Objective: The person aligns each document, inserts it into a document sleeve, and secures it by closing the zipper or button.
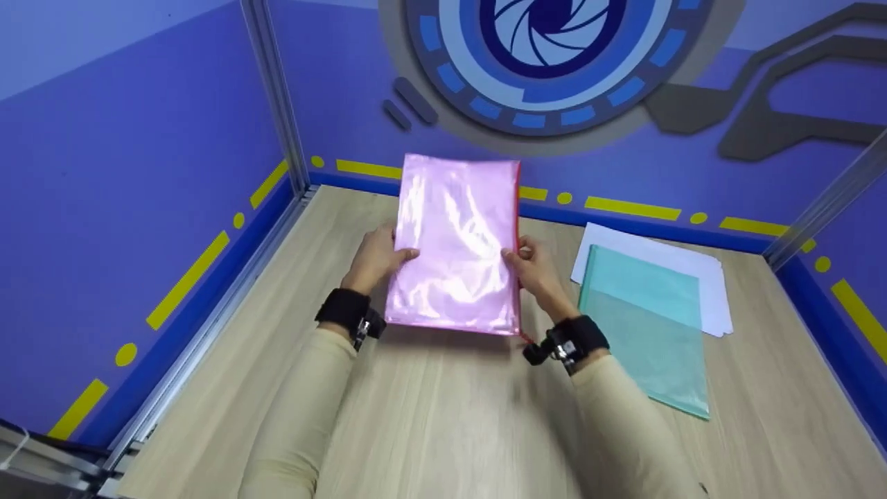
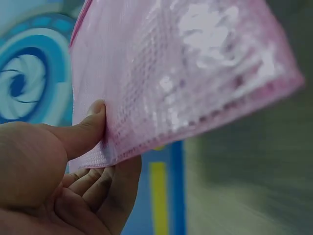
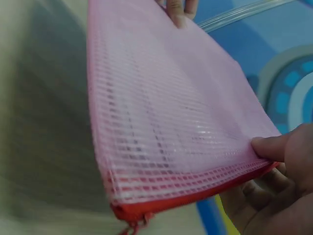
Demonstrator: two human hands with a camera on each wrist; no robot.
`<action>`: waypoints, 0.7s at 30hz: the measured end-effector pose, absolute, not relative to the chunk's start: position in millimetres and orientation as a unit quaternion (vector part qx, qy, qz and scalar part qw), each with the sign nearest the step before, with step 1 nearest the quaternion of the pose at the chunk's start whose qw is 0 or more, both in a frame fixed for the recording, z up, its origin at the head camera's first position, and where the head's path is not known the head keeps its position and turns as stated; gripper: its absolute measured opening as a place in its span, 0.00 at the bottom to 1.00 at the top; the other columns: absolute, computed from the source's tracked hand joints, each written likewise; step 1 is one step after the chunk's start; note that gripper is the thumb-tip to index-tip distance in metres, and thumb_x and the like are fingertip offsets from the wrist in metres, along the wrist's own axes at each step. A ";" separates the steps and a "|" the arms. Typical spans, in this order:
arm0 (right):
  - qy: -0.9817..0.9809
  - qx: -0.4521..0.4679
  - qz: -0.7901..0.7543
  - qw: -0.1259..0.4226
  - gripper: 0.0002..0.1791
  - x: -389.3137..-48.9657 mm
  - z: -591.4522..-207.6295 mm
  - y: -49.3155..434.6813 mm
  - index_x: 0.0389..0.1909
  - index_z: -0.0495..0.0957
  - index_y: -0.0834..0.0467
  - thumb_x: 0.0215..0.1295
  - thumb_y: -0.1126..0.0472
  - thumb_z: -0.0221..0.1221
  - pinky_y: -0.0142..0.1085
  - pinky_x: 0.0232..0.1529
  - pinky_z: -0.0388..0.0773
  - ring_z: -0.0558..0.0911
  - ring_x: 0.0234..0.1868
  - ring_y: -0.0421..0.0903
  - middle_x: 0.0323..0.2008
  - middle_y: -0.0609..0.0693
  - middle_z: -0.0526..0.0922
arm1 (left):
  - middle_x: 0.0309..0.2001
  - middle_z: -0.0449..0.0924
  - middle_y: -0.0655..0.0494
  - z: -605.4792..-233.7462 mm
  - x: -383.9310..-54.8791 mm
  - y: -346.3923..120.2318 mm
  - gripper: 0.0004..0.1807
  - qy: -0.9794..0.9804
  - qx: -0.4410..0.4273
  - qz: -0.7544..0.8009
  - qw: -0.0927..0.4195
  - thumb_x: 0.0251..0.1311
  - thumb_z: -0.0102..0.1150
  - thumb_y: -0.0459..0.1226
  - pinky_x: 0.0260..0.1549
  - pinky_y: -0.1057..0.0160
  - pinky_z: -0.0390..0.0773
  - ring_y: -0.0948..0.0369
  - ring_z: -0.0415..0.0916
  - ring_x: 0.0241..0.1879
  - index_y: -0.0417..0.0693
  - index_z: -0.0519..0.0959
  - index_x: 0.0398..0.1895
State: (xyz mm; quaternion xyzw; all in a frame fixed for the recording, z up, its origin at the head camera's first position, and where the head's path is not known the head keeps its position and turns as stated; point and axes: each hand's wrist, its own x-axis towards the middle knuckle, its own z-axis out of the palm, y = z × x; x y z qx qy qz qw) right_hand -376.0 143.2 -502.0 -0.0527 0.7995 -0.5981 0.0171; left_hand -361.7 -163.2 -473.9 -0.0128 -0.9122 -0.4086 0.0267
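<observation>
A pink mesh zip pouch (image 1: pixel 454 242) is held up above the table, its shiny face toward the head camera. My left hand (image 1: pixel 378 258) pinches its left edge, thumb on the front and fingers behind, as the left wrist view shows (image 2: pixel 88 181). On the opposite edge, which carries a red zipper (image 3: pixel 195 196), my right hand (image 1: pixel 537 270) grips with the thumb in front. A red zipper pull (image 3: pixel 134 225) dangles at the lower corner. The zipper looks closed where it shows; whether anything is inside I cannot tell.
To the right, a green translucent pouch (image 1: pixel 651 346) lies on the wooden table (image 1: pixel 429 423), partly over white paper sheets (image 1: pixel 714 291). Blue-purple panels (image 1: pixel 138 173) with metal posts (image 1: pixel 274 90) stand at the left, back and right of the table.
</observation>
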 end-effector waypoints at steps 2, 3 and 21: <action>0.815 -0.038 -0.576 0.043 0.10 -385.0 -524.1 139.7 0.44 0.75 0.63 0.78 0.60 0.62 0.35 0.26 0.79 0.81 0.28 0.46 0.32 0.55 0.83 | 0.57 0.83 0.34 -488.7 -368.7 -165.4 0.28 -0.924 0.003 -0.382 -0.003 0.67 0.73 0.40 0.58 0.48 0.78 0.44 0.81 0.57 0.30 0.77 0.62; 0.825 -0.034 -0.562 0.052 0.10 -388.0 -533.8 138.4 0.42 0.76 0.63 0.77 0.59 0.62 0.35 0.26 0.78 0.80 0.28 0.45 0.31 0.53 0.82 | 0.57 0.83 0.33 -495.4 -371.0 -165.8 0.28 -0.929 0.012 -0.370 -0.018 0.67 0.73 0.40 0.58 0.48 0.78 0.43 0.81 0.57 0.29 0.77 0.61; 0.967 -0.009 -0.246 0.067 0.21 -395.3 -566.7 93.3 0.46 0.77 0.59 0.71 0.45 0.69 0.42 0.36 0.72 0.79 0.34 0.50 0.36 0.55 0.82 | 0.57 0.81 0.28 -534.0 -385.6 -174.9 0.22 -0.972 0.073 -0.216 -0.049 0.67 0.64 0.35 0.55 0.42 0.80 0.36 0.81 0.56 0.29 0.75 0.58</action>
